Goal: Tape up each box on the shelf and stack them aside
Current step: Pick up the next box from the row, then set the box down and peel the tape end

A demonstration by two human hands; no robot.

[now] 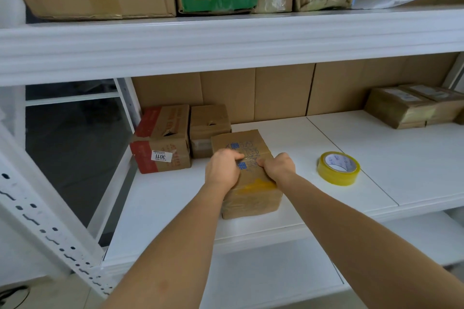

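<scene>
A small brown cardboard box (251,198) with blue print on top stands on the white middle shelf (326,138). My left hand (222,169) and my right hand (277,165) both rest on its top, fingers curled and pressing at the centre seam. Yellowish tape shows on the box's near top edge. A roll of yellow-tinted clear tape (338,168) lies flat on the shelf to the right of the box, apart from my hands.
At the back left of the shelf stand a red-and-brown box (160,140) with a "3011" label and a smaller brown box (209,130). Taped boxes (406,106) sit at the far right. The upper shelf holds several cartons. A white perforated upright (50,228) runs at the left.
</scene>
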